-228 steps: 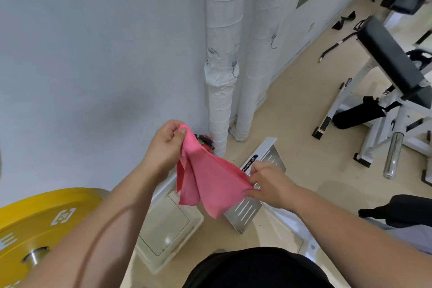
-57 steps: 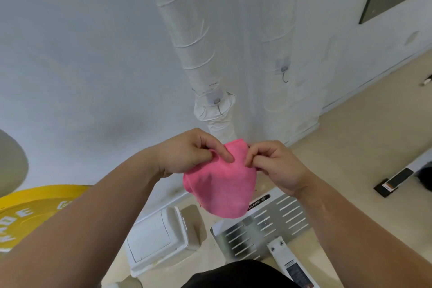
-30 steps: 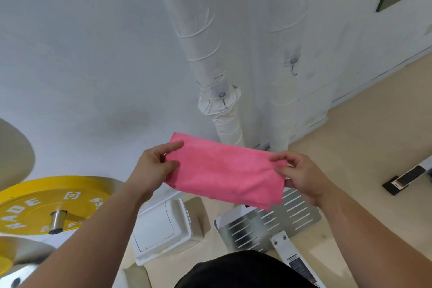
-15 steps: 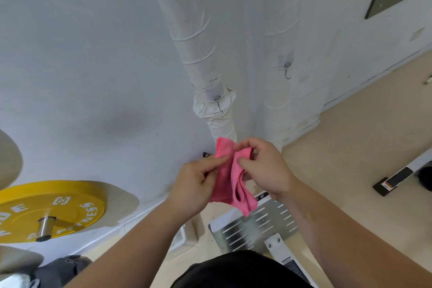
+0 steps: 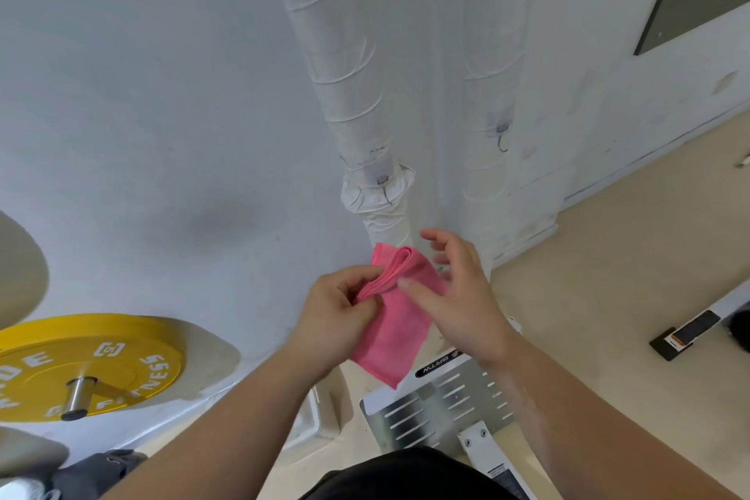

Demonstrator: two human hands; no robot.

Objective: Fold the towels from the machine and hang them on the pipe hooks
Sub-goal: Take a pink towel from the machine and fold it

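A pink towel (image 5: 399, 331), folded into a narrow strip, hangs in front of me below the white wrapped pipes. My left hand (image 5: 335, 315) pinches its folded top edge. My right hand (image 5: 458, 288) is beside the towel with fingers spread and relaxed, its thumb touching the cloth. A small metal hook (image 5: 382, 185) sits on the left pipe (image 5: 349, 93) just above the towel. A second hook (image 5: 502, 136) is on the right pipe (image 5: 489, 53). Both hooks are bare.
A yellow weight plate (image 5: 87, 367) on a bar is at lower left. On the floor below lie a white plastic box (image 5: 310, 416) and a slotted metal footplate (image 5: 442, 394). The beige floor stretches to the right along the white wall.
The towel was stretched wide a second ago, then brought together. Now the right hand has let go and opened, while the left hand keeps the folded towel hanging.
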